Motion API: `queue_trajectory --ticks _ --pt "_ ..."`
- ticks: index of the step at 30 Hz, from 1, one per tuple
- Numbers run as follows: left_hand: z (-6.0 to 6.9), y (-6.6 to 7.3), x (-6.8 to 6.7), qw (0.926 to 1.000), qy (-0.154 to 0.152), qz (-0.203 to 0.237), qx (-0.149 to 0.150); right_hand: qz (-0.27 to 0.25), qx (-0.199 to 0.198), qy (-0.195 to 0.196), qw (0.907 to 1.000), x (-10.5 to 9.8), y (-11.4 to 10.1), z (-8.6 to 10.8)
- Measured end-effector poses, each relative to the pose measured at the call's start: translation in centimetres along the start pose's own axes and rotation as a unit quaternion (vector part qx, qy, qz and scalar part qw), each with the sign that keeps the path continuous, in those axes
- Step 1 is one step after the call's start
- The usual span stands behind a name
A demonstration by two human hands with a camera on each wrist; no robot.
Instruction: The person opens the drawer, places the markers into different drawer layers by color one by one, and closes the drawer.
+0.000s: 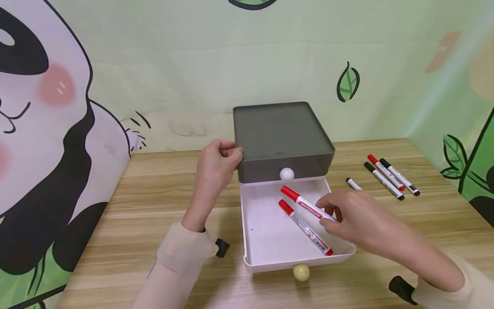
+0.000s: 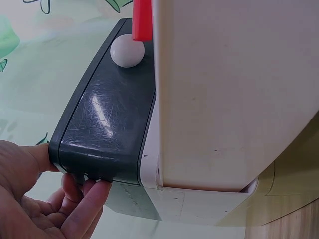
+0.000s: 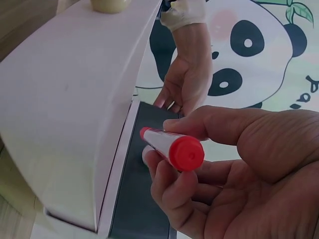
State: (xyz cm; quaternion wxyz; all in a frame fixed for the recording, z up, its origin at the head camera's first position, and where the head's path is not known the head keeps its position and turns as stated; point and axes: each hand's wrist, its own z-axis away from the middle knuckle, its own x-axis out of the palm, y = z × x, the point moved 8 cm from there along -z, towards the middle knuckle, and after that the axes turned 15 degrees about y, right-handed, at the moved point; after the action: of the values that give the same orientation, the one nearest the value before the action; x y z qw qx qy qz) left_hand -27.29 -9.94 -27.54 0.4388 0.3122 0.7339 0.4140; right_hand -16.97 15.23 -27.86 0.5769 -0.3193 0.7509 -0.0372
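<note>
My right hand pinches a red-capped whiteboard marker between thumb and fingers, over the pulled-out white drawer. In the right wrist view the held marker's red end faces the camera. A second red marker lies slantwise inside the drawer. My left hand grips the front left corner of the grey-topped desktop drawer box. Seen from the left wrist, the thumb is at the top edge and the curled fingers are against the side. The upper grey drawer, with a white round knob, is closed.
Several markers with red or black caps lie on the wooden table to the right. Another black-capped marker is partly hidden behind my right hand. A yellowish knob sticks out from the drawer front. A panda-print backdrop hangs behind.
</note>
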Motion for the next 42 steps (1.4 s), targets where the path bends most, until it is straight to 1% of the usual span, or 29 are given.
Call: queue_trajectory --ticks 4,9,17,23,28,32,37,42 --pt "0.0 -0.1 0.0 1.0 -0.002 0.0 -0.003 -0.015 -0.011 -0.001 0.9998 0.6 -0.9 -0.4" --pt "0.1 0.0 0.0 1.0 -0.003 0.001 -0.006 -0.011 -0.018 0.006 0.9998 1.0 -1.7 -0.6" --pt "0.1 0.0 0.0 1.0 -0.002 0.003 -0.005 -0.044 -0.006 -0.006 0.999 1.9 -2.1 -0.9" --pt "0.0 0.1 0.0 1.0 0.004 0.0 0.004 -0.042 -0.006 -0.004 0.9991 2.3 -2.0 -0.9" --pt "0.0 0.1 -0.1 0.9999 0.009 0.001 0.006 -0.038 -0.002 -0.003 0.9993 2.6 -2.0 -0.5" --pt "-0.1 0.1 -0.1 0.9999 0.013 0.0 0.01 -0.046 -0.002 0.007 0.9989 2.3 -2.0 0.0" --pt "0.0 0.1 0.0 0.9999 0.008 0.003 0.009 -0.048 0.018 0.015 0.9986 1.8 -1.8 0.8" --pt "0.0 0.0 0.0 0.9999 0.004 0.005 0.009 -0.045 0.029 0.024 0.9983 1.3 -1.5 1.7"
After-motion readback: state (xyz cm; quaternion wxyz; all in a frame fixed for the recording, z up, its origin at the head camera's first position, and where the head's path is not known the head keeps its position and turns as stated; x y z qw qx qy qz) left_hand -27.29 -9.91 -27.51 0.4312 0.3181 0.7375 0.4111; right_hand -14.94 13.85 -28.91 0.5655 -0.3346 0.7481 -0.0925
